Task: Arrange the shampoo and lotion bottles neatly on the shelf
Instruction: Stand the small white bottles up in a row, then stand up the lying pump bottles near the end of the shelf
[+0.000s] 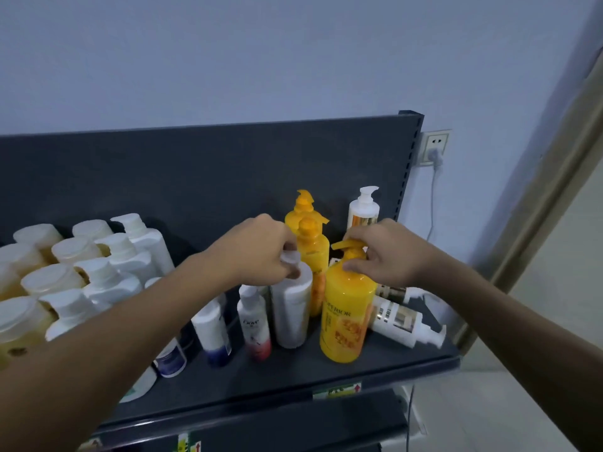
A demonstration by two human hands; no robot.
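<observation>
My left hand grips the cap of an upright grey-white bottle on the dark shelf. My right hand holds the pump neck of a big yellow pump bottle standing beside it. Behind them stand two more yellow pump bottles and a white pump bottle. A white and gold pump bottle lies on its side at the right. A small Dove bottle and a white and blue bottle stand in front of my left forearm.
Rows of white and amber flip-cap bottles fill the shelf's left half. The dark back panel rises behind. A wall socket with a plugged cable sits right of the shelf. A lower shelf shows below the front edge.
</observation>
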